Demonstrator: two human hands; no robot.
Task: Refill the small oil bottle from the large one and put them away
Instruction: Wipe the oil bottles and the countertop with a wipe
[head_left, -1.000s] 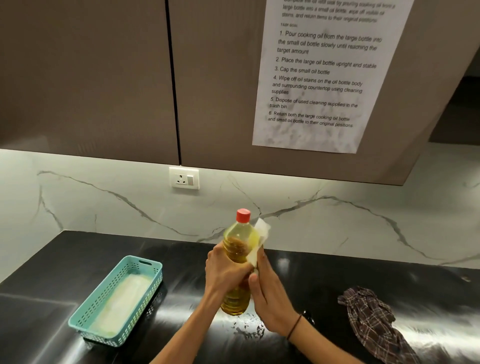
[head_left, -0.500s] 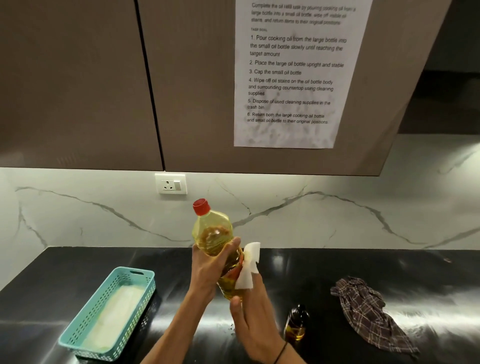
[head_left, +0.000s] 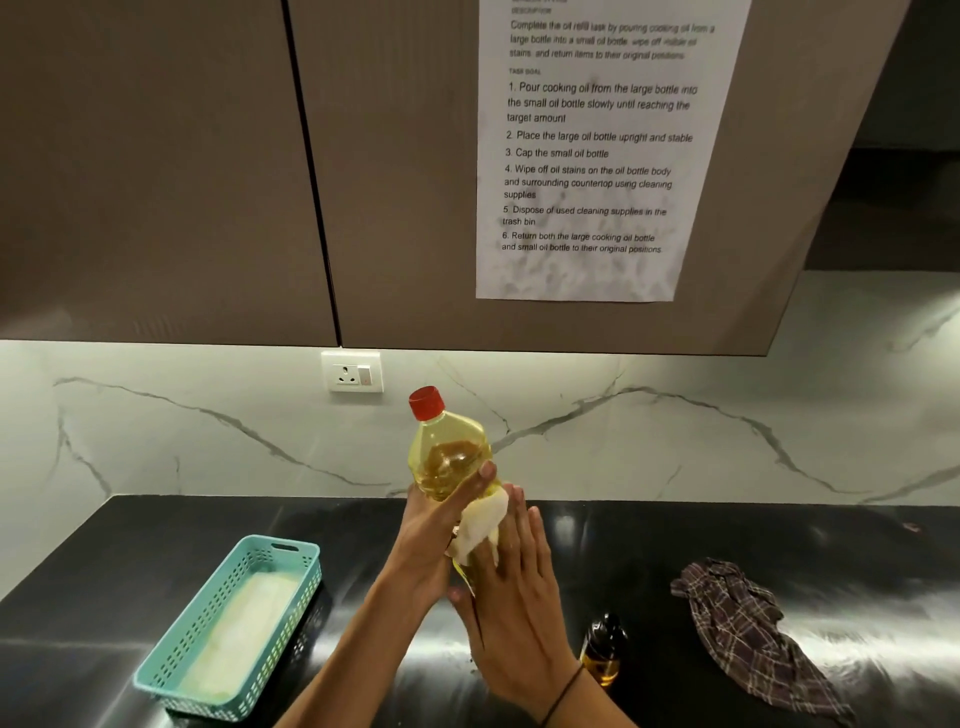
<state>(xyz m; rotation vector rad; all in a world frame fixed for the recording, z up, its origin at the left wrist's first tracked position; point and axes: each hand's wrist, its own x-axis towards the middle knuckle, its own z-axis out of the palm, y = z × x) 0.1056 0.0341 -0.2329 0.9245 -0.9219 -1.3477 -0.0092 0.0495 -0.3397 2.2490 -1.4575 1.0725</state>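
Observation:
The large oil bottle (head_left: 447, 457) has a red cap and yellow oil inside. It is lifted above the black countertop (head_left: 810, 530) and leans to the left. My left hand (head_left: 428, 535) grips its middle from the left. My right hand (head_left: 519, 597) presses a white tissue (head_left: 483, 525) flat against the bottle's lower right side, fingers straight. The bottle's base is hidden behind my hands. The small oil bottle (head_left: 602, 649) is dark amber with a black top. It stands on the counter just right of my right wrist, and neither hand touches it.
A teal plastic basket (head_left: 283, 631) with a pale liner sits at the front left. A crumpled checked cloth (head_left: 748, 629) lies at the right. A wall socket (head_left: 352, 372) and an instruction sheet (head_left: 592, 156) on the brown cabinets are behind.
The large bottle has tipped to the left. My right hand has slid the tissue along the bottle's side with its fingers flattening out. The small bottle has come into view.

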